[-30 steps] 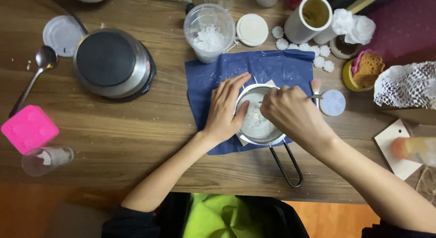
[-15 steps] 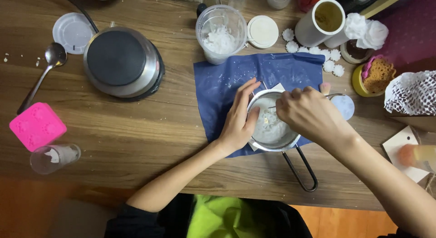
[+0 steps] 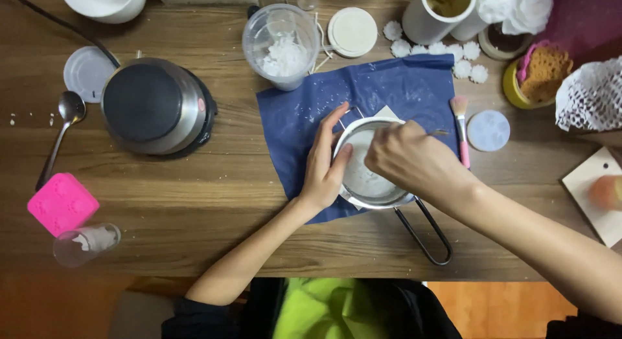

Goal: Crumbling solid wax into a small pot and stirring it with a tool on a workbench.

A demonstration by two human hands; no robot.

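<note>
A small metal pot with a long wire handle stands on a dark blue cloth and holds a white, milky mass. My left hand curls around the pot's left rim, thumb against its side. My right hand hovers over the pot's right half, fingers pinched on a thin wooden stick whose end pokes out to the right. The stick's lower end is hidden by the hand.
A pink-handled brush and a pale round disc lie right of the pot. Behind it stand a clear cup of white flakes, a white lid and small white flower shapes. A steel hot plate, spoon and pink mould sit left.
Both hands stay at the pot. My right hand has shifted a little over the pot with the stick, and the camera view has drifted slightly.
</note>
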